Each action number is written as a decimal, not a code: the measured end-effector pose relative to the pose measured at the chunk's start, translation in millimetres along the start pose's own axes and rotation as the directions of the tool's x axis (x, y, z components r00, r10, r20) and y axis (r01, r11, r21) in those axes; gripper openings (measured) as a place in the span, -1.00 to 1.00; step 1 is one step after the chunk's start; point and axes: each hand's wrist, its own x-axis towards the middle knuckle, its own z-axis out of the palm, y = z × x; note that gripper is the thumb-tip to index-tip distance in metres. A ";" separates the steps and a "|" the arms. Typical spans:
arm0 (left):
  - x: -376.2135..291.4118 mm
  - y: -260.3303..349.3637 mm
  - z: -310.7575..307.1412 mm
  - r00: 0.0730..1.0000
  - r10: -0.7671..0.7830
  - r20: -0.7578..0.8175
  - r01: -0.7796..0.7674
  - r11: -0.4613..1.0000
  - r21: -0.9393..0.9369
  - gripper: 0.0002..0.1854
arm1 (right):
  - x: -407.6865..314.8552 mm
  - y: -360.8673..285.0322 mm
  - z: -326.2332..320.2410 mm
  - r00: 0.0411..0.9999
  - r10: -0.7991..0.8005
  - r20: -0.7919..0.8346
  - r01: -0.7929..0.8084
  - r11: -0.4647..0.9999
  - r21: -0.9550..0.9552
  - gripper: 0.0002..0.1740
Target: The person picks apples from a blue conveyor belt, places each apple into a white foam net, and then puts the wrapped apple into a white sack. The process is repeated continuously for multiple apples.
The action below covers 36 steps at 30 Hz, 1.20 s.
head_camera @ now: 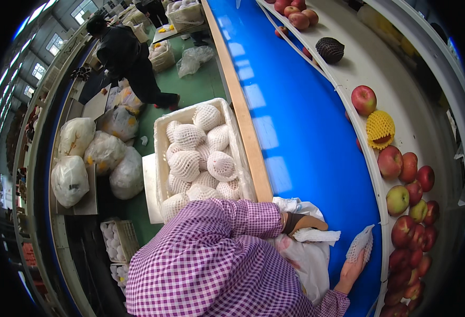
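Observation:
My left hand (305, 224), in a brown and black glove, reaches over the blue conveyor belt (307, 130) and is closed around a flattened white foam net sleeve (322, 236). Under it lies a white plastic bag or sheet (315, 269) with reddish shapes showing through. Nearer the belt's right edge, my bare right hand (353, 269) grips another white foam net (361, 243); whether a fruit is inside cannot be told. Left of the belt, a lined white crate (160, 158) holds several fruits in white foam nets (188, 136).
Loose apples (390, 161) line the pale shelf (359, 71) right of the belt, with one in a yellow foam net (380, 128) and a dark net-covered fruit (330, 50). A wooden rail (244, 119) edges the belt. Stuffed plastic bags (105, 152) and a person (125, 59) are at the left.

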 end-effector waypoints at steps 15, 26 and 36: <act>16.2 -3.2 -7.8 0.994 0.061 -0.087 -0.065 0.997 -0.039 -0.64 | 187.5 -19.5 -54.0 0.937 -0.296 -0.184 -0.208 -0.050 -0.977 -0.49; -1.3 -0.8 -0.1 0.995 0.091 -0.049 -0.093 0.994 -0.049 -0.59 | 1.8 -40.8 44.1 0.990 -0.133 -0.044 0.087 0.828 -0.554 -0.37; -18.4 -3.6 22.7 0.999 0.032 -0.014 -0.034 0.984 -0.178 -0.53 | -146.9 -16.4 152.9 0.940 -0.010 0.340 -0.151 0.883 0.444 0.06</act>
